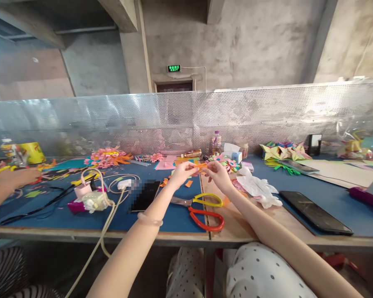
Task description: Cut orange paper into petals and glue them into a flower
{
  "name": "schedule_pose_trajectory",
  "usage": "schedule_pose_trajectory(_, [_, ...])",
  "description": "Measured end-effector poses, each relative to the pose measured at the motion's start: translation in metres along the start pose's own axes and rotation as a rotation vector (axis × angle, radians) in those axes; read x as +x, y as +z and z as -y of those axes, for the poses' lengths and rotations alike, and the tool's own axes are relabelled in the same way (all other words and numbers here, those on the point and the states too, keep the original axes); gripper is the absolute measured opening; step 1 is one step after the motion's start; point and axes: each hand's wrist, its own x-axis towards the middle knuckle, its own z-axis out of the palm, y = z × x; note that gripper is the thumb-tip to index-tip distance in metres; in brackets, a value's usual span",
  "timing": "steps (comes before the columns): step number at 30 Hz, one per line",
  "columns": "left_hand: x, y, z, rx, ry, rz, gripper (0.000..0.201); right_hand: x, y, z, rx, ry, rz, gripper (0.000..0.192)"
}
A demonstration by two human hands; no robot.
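Note:
Between the fingertips of both my hands is a small folded piece of orange paper (pixel 201 166), held above the table's middle. My left hand (pixel 184 174) pinches its left end, and my right hand (pixel 218 174) pinches the right end. Just below them lie scissors (pixel 205 209) with one yellow and one red handle, blades pointing left. Loose orange paper scraps (pixel 189 183) are scattered left of my hands. Crumpled white tissue (pixel 256 186) lies right of my right hand. Behind the hands sit pink paper sheets (pixel 167 162) and a multicoloured paper flower (pixel 226 162).
A dark phone (pixel 313 212) lies at right, another phone (pixel 146 196) at left. A power strip (pixel 93 200) with cables hangs over the table's front edge. Another person's hand (pixel 18 178) is at far left. A perforated metal screen (pixel 127 124) runs behind the table (pixel 180 225).

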Motion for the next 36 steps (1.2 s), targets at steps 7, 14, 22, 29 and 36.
schedule_pose_trajectory(7, [-0.0009,0.0011,-0.0026,0.022,0.017,-0.028,0.026,-0.0007,0.0025,-0.0017,0.027,0.083,0.053,0.056])
schedule_pose_trajectory(14, [-0.0013,0.0017,-0.0009,0.025,0.021,-0.019,0.024,-0.0052,0.001,0.0025,0.102,0.144,0.097,0.036])
schedule_pose_trajectory(22, [-0.004,0.0048,-0.0034,0.042,0.019,-0.024,0.016,-0.0068,0.0016,0.0025,0.203,0.22,0.071,0.034])
schedule_pose_trajectory(29, [-0.0043,0.0043,-0.0028,0.056,-0.002,-0.046,0.016,-0.0069,0.0007,0.0013,0.236,0.267,0.055,0.031])
schedule_pose_trajectory(36, [-0.0036,0.0029,0.0009,0.066,0.008,-0.052,0.015,-0.0063,0.001,-0.002,0.215,0.297,0.04,0.03])
